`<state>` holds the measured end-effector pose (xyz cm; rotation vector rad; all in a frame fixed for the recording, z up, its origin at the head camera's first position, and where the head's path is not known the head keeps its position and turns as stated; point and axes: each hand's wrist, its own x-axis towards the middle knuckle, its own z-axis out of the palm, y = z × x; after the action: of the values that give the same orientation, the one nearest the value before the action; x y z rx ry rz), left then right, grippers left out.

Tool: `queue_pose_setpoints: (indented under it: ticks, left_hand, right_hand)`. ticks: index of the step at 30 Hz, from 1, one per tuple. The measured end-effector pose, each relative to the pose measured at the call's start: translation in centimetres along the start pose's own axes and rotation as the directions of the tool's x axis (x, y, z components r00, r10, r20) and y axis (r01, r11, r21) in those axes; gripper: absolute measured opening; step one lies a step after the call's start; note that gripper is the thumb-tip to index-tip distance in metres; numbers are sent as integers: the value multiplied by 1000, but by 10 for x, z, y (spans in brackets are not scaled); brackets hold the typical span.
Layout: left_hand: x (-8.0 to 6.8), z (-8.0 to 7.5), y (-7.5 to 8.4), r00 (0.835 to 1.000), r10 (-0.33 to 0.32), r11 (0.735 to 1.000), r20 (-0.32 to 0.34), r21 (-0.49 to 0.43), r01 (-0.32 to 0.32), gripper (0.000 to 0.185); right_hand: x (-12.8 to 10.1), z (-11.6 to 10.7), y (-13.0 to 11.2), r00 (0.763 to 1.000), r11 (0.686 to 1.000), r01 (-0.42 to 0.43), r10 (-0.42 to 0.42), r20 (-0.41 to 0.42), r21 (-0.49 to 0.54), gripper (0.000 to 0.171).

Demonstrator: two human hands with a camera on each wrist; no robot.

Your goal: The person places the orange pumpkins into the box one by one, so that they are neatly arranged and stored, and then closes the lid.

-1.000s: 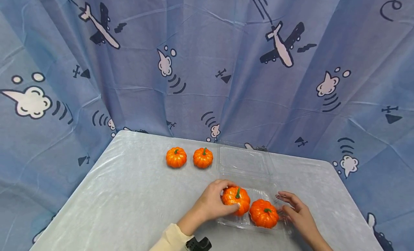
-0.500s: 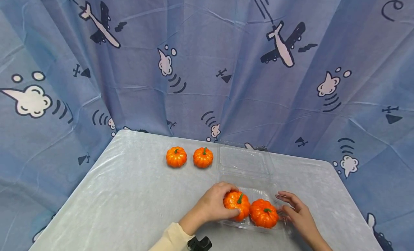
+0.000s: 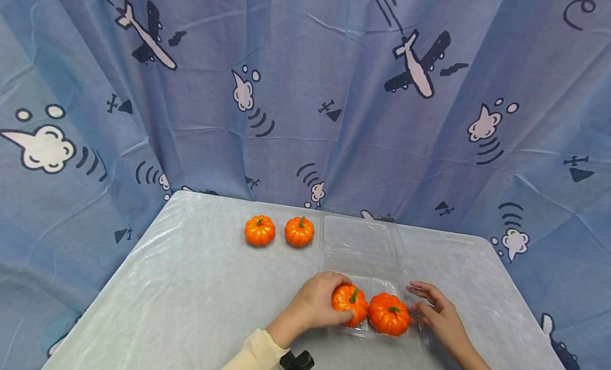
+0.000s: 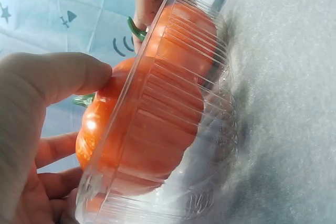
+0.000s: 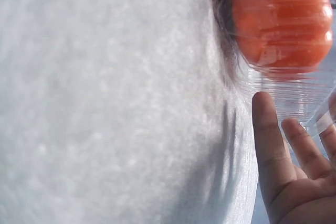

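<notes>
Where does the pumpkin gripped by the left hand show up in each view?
Head: pumpkin, bottom centre, in the left hand.
Left wrist: pumpkin, centre, behind the tray wall.
Right wrist: not in it; only the other pumpkin shows.
Shared landmark: the clear tray.

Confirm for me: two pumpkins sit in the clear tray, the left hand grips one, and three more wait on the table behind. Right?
Not quite. The head view shows only two pumpkins waiting on the table, not three. The rest stands: two sit in the clear tray, and the left hand grips one pumpkin.
</notes>
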<state>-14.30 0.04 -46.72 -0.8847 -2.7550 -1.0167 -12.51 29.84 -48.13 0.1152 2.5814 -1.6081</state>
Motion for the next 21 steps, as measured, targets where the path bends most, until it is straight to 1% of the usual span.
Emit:
queue_pose_setpoints:
  ticks: [10,16,21]
  left_hand:
    - [2,1,2,1000,-9,998,19,68,8,45]
    - [3,1,2,999,-7,996,36,86,4,44]
    - [4,2,2,998,-21,994,51,109,15,46]
  right_hand:
    - [-1,0,-3,1000,1000,6,-6,4,0,43]
    - [-1,0,-3,1000,1000,17,-17,-3,1,42]
    - [-1,-1,-3,1000,1000,15,-15,3,-3,43]
